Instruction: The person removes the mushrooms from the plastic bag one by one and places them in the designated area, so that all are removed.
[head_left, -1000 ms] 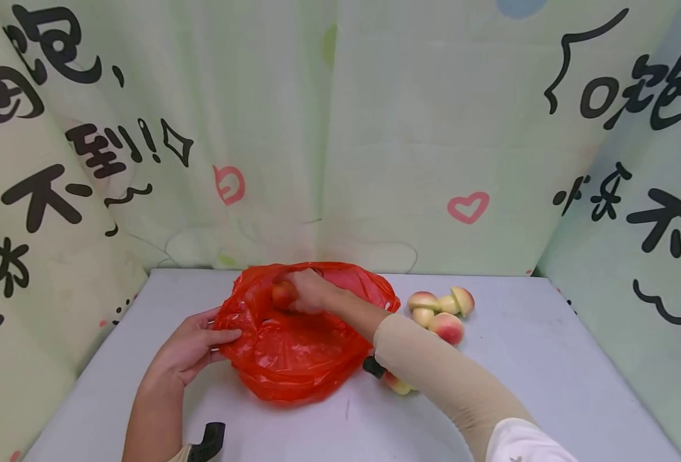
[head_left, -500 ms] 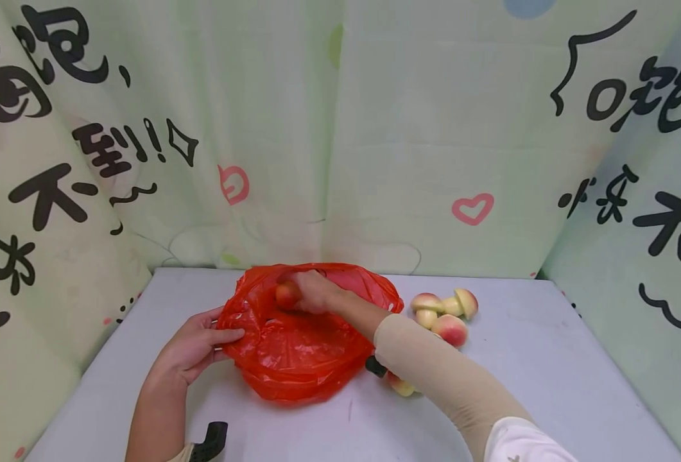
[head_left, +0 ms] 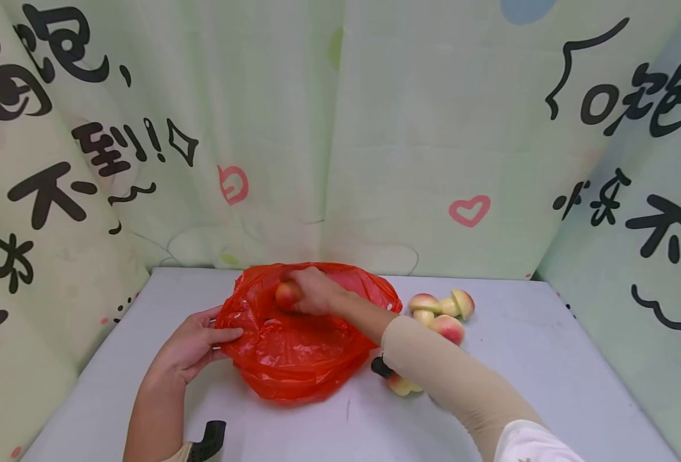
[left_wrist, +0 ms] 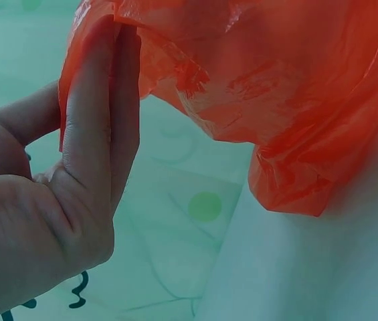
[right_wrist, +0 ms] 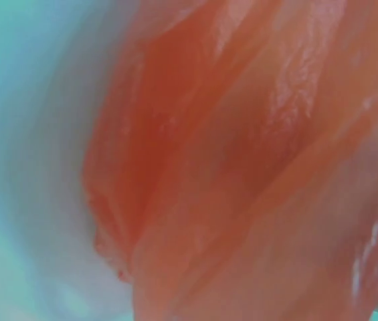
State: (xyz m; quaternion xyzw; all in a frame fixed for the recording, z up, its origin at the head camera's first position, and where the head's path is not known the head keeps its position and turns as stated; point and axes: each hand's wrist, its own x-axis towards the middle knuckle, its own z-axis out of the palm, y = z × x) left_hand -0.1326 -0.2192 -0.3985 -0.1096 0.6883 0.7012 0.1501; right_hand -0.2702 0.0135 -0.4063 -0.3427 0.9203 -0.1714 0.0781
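A red plastic bag [head_left: 294, 372] lies with its mouth wide on the white table. My left hand [head_left: 192, 343] pinches its left rim, thumb on the inside and fingers outside; in the left wrist view the fingers [left_wrist: 88, 114] stand behind the film. Deep in the mouth, my right hand [head_left: 317, 292] grips a mushroom [head_left: 287, 295], of which only a rounded reddish cap shows. Red film [right_wrist: 242, 167] fills most of the right wrist view, and neither fingers nor mushroom can be made out there.
Right of the bag lie several mushrooms [head_left: 447, 328] with pink-yellow caps and pale stems. Another mushroom [head_left: 400, 385] is partly hidden under the right forearm. The white table [head_left: 525, 359] ends at a printed curtain [head_left: 386, 147] behind and on both sides.
My right forearm has drawn back slightly to the right, its hand still in the bag with the mushroom. The left hand keeps its place on the rim.
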